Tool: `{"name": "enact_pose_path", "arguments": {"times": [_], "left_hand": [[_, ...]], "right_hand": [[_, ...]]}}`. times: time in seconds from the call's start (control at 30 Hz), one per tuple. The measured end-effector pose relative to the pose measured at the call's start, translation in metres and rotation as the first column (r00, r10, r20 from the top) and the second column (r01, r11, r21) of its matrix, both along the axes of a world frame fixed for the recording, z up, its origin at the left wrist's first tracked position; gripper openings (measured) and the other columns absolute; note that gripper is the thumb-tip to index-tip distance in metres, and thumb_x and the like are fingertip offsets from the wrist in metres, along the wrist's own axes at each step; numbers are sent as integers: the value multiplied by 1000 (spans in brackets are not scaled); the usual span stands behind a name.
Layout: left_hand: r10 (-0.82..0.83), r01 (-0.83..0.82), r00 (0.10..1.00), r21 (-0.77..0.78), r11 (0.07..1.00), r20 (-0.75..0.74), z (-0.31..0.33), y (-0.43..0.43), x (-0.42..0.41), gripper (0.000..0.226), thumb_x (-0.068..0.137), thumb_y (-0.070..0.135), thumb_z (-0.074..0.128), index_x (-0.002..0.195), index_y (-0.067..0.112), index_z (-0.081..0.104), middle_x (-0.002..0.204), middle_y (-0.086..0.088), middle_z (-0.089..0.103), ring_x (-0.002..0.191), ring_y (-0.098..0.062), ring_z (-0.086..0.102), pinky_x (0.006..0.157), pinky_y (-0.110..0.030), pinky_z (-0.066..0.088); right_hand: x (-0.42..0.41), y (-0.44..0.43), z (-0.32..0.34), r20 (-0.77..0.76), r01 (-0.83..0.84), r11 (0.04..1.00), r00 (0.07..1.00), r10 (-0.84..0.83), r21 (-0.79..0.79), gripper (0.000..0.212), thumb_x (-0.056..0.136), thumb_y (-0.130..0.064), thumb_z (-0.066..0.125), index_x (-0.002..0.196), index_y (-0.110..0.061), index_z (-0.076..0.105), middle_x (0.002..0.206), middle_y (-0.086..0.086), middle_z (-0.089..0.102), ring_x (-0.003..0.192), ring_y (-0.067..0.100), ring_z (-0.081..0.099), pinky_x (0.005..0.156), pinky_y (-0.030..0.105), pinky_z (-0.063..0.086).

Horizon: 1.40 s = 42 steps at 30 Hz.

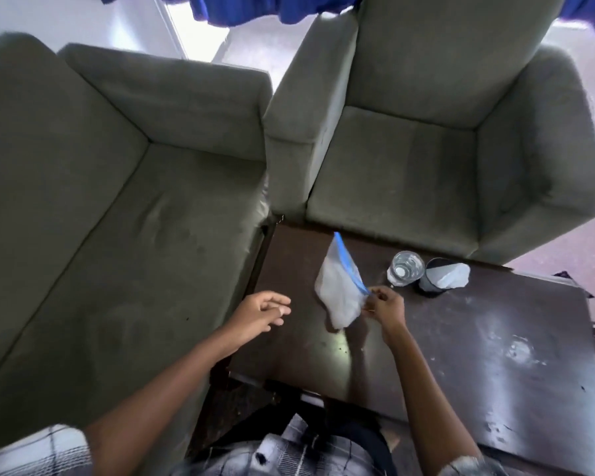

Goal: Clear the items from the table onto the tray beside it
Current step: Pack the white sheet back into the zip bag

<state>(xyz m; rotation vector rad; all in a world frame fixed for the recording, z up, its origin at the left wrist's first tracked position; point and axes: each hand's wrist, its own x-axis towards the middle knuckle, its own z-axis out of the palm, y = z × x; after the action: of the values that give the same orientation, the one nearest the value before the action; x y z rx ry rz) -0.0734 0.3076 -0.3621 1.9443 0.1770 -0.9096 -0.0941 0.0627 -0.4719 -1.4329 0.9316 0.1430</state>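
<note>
Three things are at the table [461, 338]: a bag [339, 290], a glass [406, 267] and a cup [430, 285]; the tray is not in view. The right hand [385, 309] pinches the bag by the near end of its blue zip strip, so it hangs slack over the table's left part, just left of the glass; the left hand [260, 312] hovers empty, fingers loose, at the left edge. Thin clear film, the bag looks almost weightless, limp and slick; the stiffer strip is the surest hold; the glass, round and holding water, is likely heavier, breakable, and best gripped round its wall, upright; the dark cup carries a crumpled white wad [452, 274]. The table is dark, glossy, scuffed wood.
</note>
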Motion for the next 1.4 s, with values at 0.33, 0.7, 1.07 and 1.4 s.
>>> {"name": "enact_pose_path", "arguments": {"times": [0.33,0.7,1.07,1.4], "left_hand": [[-24,29,956,-12,1000,293,52,-82,27,88,72,19,78,143,25,27,147,-3,30,136,-22,31,111,-39,32],[163,-53,977,-580,813,139,117,-174,-30,21,92,17,54,113,16,58,111,-9,68,96,-22,66,87,-44,52],[171,-115,985,-776,621,-10,129,-200,-48,39,80,26,70,116,18,58,113,-3,70,104,-17,65,84,-30,55],[89,15,991,-746,666,99,138,-205,-26,62,55,25,78,113,15,58,111,-5,71,103,-19,67,76,-25,57]], "right_hand": [[-34,-96,217,353,-407,912,846,398,-53,18,84,11,53,80,-4,62,62,-2,61,54,6,55,52,15,47],[-88,-162,260,521,-132,975,853,21,177,23,86,-15,56,109,-15,59,89,5,70,76,19,66,64,32,55],[-116,-160,222,455,-156,978,887,79,135,31,57,-6,77,88,-3,69,87,12,75,79,25,71,69,34,60],[-102,-172,248,526,-355,924,818,233,142,61,60,-17,79,117,-8,60,114,13,69,105,30,65,92,45,51]]}}
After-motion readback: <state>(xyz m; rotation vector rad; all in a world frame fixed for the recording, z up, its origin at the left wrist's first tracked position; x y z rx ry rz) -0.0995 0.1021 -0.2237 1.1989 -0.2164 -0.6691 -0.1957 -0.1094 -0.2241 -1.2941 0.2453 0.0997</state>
